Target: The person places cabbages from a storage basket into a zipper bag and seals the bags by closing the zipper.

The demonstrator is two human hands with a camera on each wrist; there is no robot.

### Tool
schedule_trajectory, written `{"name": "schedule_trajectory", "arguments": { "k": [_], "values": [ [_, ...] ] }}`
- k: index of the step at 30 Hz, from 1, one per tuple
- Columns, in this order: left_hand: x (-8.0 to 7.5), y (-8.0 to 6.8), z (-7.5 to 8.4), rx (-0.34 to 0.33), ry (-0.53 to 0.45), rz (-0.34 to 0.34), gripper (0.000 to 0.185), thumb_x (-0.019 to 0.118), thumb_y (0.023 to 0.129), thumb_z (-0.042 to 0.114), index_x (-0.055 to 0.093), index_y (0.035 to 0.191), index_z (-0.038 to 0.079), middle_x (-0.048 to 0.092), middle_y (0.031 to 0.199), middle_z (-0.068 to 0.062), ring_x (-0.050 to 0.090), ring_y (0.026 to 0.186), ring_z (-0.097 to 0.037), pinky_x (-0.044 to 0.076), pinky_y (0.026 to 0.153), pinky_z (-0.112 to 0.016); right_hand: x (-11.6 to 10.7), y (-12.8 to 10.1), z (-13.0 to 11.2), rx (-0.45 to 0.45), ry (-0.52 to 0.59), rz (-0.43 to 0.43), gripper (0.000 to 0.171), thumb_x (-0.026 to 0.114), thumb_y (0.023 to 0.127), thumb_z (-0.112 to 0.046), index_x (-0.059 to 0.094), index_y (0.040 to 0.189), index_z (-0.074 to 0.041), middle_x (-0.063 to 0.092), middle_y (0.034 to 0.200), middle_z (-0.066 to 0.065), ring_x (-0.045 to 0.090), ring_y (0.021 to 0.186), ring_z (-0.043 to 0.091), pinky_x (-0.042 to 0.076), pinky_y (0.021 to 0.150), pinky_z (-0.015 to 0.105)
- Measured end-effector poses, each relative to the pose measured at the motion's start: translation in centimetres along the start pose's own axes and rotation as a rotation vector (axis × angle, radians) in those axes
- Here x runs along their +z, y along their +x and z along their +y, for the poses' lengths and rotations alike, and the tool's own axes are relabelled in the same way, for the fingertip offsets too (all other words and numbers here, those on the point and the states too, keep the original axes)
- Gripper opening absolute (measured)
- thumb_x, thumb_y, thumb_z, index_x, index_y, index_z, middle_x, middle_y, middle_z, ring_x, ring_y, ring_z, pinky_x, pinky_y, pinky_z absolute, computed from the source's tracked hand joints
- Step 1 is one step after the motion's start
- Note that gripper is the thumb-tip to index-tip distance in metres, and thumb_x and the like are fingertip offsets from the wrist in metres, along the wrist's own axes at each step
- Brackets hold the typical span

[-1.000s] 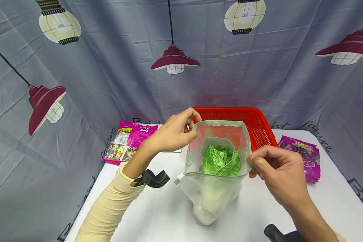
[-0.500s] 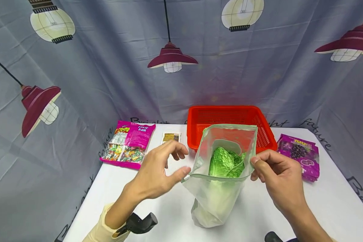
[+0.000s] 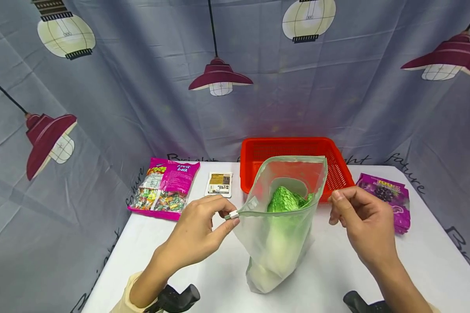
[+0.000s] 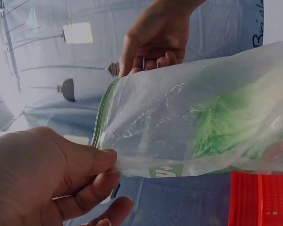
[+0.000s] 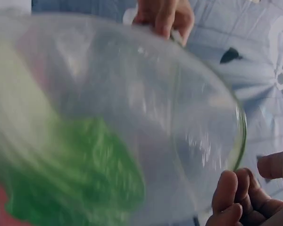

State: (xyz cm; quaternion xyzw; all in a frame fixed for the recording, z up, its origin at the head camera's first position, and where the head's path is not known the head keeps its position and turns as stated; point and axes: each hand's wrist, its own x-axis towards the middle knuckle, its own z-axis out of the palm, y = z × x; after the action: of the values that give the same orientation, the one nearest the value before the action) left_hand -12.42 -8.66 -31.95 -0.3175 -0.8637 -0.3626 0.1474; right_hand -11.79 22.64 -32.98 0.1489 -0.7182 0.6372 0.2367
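Note:
A clear zip bag (image 3: 254,234) with a green rim stands on the table, its mouth gaping upward. Inside it is a leafy cabbage (image 3: 283,200), green end up and pale end down. My left hand (image 3: 196,230) pinches the bag's left corner at the white slider (image 3: 233,214) between thumb and fingers. In the left wrist view, the thumb (image 4: 96,160) presses on the bag's edge. Just right of the mouth is my right hand (image 3: 366,221), its fingers loosely bent, holding nothing. The right wrist view shows its thumb (image 5: 271,165) apart from the fingers.
A red plastic basket (image 3: 340,174) stands behind the bag. At the back left lie a pink candy bag (image 3: 166,189) and a small pack with a gold label (image 3: 219,184). Purple packets with a grape picture (image 3: 395,198) lie on the right. A grey curtain (image 3: 149,87) hangs behind.
My left hand let go of the bag's back rim, came down and forward, and took the corner at the slider. My right hand released the right edge. The bag's mouth shifted slightly.

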Motion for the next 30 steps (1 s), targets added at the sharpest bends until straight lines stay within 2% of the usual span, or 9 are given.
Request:
{"name": "schedule_trajectory", "arguments": {
  "k": [2,4,7,10,12,15,21,24,30],
  "values": [
    [-0.3,0.1,-0.3,0.006,-0.008,0.012,0.01,0.076,0.084,0.013,0.07,0.089,0.02,0.059,0.082,0.018,0.052,0.074,-0.003,0.043,0.06,-0.024,-0.4,0.7,0.7,-0.004,-0.116,0.06,0.01,0.058,0.093,0.005,0.065,0.1,0.008,0.061,0.078,0.011,0.057,0.062,0.017,0.045,0.051,0.019],
    [-0.5,0.3,-0.7,0.015,-0.021,0.017,0.011,0.077,0.084,0.012,0.071,0.09,0.019,0.061,0.084,0.017,0.051,0.073,-0.003,0.042,0.056,-0.023,-0.8,1.7,1.6,0.019,-0.202,0.082,0.022,0.06,0.094,0.001,0.066,0.115,0.003,0.064,0.092,0.009,0.059,0.072,0.016,0.047,0.055,0.016],
    [-0.6,0.6,-1.4,0.027,-0.058,-0.001,0.012,0.078,0.083,0.011,0.071,0.09,0.018,0.062,0.086,0.017,0.052,0.074,-0.005,0.043,0.056,-0.024,-1.5,3.4,3.4,0.052,-0.289,-0.006,0.042,0.061,0.094,-0.003,0.057,0.136,-0.007,0.061,0.117,0.006,0.058,0.094,0.016,0.05,0.068,0.015],
    [-0.8,0.9,-2.1,0.027,-0.118,-0.039,0.013,0.078,0.083,0.009,0.071,0.091,0.018,0.063,0.087,0.016,0.054,0.075,-0.006,0.044,0.057,-0.025,-1.9,5.0,4.7,0.111,-0.201,-0.194,0.051,0.059,0.097,-0.006,0.047,0.146,-0.01,0.054,0.133,0.008,0.053,0.112,0.02,0.047,0.084,0.016],
    [-1.0,1.1,-2.4,0.024,-0.15,-0.062,0.015,0.078,0.082,0.008,0.072,0.092,0.017,0.063,0.088,0.016,0.056,0.077,-0.007,0.046,0.057,-0.027,-2.0,5.8,5.1,0.138,-0.117,-0.3,0.05,0.057,0.098,-0.008,0.045,0.147,-0.008,0.054,0.134,0.01,0.052,0.117,0.021,0.045,0.09,0.017],
    [-1.4,1.4,-2.9,0.02,-0.179,-0.085,0.016,0.077,0.082,0.006,0.073,0.094,0.017,0.064,0.088,0.015,0.058,0.079,-0.008,0.047,0.058,-0.028,-2.0,6.8,5.2,0.171,0.014,-0.36,0.044,0.056,0.099,-0.009,0.05,0.142,-0.003,0.06,0.128,0.01,0.054,0.118,0.02,0.043,0.095,0.018],
    [-2.0,1.6,-3.5,-0.018,-0.169,-0.054,0.017,0.078,0.082,0.004,0.075,0.093,0.015,0.066,0.086,0.014,0.058,0.076,-0.008,0.047,0.058,-0.029,-1.7,6.8,5.2,0.172,0.198,-0.244,0.023,0.06,0.095,0.0,0.067,0.116,0.005,0.071,0.102,0.004,0.063,0.099,0.015,0.047,0.09,0.02],
    [-2.2,1.5,-3.9,-0.061,-0.147,-0.008,0.014,0.079,0.081,0.006,0.076,0.092,0.014,0.067,0.085,0.013,0.056,0.071,-0.009,0.047,0.058,-0.029,-1.9,6.3,5.1,0.154,0.177,-0.178,0.016,0.063,0.093,0.001,0.07,0.106,0.004,0.071,0.095,0.002,0.065,0.088,0.013,0.05,0.084,0.019],
    [-2.5,1.3,-4.8,-0.149,-0.119,0.047,0.009,0.081,0.081,0.013,0.075,0.086,0.017,0.067,0.081,0.014,0.055,0.064,-0.01,0.045,0.054,-0.028,-2.7,5.1,4.8,0.109,0.172,-0.096,0.013,0.064,0.09,0.006,0.067,0.102,0.011,0.069,0.091,0.006,0.065,0.083,0.015,0.054,0.077,0.022]
  ]
}}
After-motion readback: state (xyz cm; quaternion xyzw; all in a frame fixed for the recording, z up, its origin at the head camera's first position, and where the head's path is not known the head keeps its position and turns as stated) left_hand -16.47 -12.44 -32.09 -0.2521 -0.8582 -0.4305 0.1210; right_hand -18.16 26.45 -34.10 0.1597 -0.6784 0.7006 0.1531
